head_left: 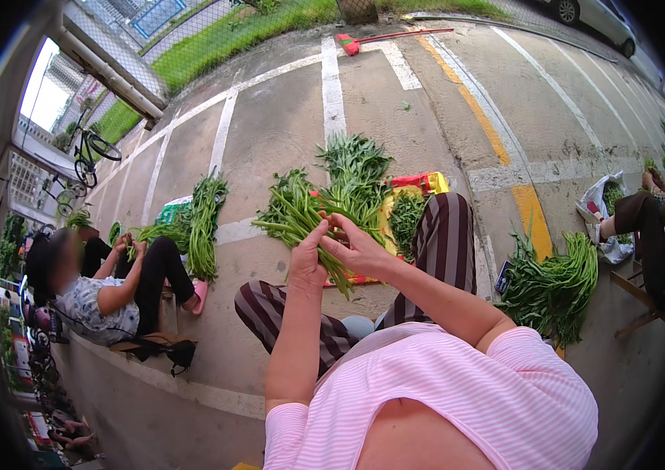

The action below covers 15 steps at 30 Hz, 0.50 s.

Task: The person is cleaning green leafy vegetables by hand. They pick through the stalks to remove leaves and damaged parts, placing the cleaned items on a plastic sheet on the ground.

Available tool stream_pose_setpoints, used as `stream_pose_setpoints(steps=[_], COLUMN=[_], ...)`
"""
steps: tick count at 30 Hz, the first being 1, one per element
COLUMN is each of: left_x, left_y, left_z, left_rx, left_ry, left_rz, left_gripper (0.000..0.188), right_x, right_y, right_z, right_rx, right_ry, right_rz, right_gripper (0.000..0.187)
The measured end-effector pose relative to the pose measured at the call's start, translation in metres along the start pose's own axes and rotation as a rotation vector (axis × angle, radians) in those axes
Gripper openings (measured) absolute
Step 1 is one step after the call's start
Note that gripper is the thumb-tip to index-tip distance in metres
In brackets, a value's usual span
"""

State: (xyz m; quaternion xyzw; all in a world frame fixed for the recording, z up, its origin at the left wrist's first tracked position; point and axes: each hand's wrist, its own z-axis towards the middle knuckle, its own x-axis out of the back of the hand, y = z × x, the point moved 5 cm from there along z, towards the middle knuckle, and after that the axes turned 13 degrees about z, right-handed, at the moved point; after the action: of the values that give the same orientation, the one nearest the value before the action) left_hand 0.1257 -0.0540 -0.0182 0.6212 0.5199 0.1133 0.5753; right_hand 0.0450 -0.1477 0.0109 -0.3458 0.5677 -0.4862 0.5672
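Observation:
My left hand (308, 254) is closed around a bunch of water spinach (293, 215), its long green stems pointing down past my fingers and its leaves fanning away from me. My right hand (360, 249) meets it at the stems, fingers bent in a pinch against the bunch. Just beyond both hands, a leafy pile of greens (356, 168) lies on the ground. To its right, more cut leaves (405, 219) rest on a red and yellow plastic sheet or bag (428, 185) between my knees.
At right, a large heap of water spinach (555, 282) lies near a seated person and a white bag (610, 196). Another person (109, 294) sits at left, handling greens beside a long bundle (205, 227). A red broom-like tool (349, 45) lies farther off.

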Motion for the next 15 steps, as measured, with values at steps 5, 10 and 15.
stream_pose_setpoints(steps=[5, 10, 15], left_x=[0.01, 0.031, 0.044], left_y=[-0.016, -0.027, -0.037], left_z=[0.003, 0.005, 0.006], left_rx=[0.038, -0.05, 0.009], left_ry=[-0.021, -0.017, -0.049], left_rz=[-0.225, -0.215, -0.314], left_gripper=[0.024, 0.024, 0.025], right_x=[-0.025, -0.006, -0.008], right_y=[0.005, 0.059, 0.054], right_z=[-0.006, 0.007, 0.013], right_rx=[0.096, -0.04, -0.018], right_ry=[0.132, 0.266, 0.309], right_rz=[-0.498, 0.007, -0.158], right_gripper=[0.064, 0.036, 0.028])
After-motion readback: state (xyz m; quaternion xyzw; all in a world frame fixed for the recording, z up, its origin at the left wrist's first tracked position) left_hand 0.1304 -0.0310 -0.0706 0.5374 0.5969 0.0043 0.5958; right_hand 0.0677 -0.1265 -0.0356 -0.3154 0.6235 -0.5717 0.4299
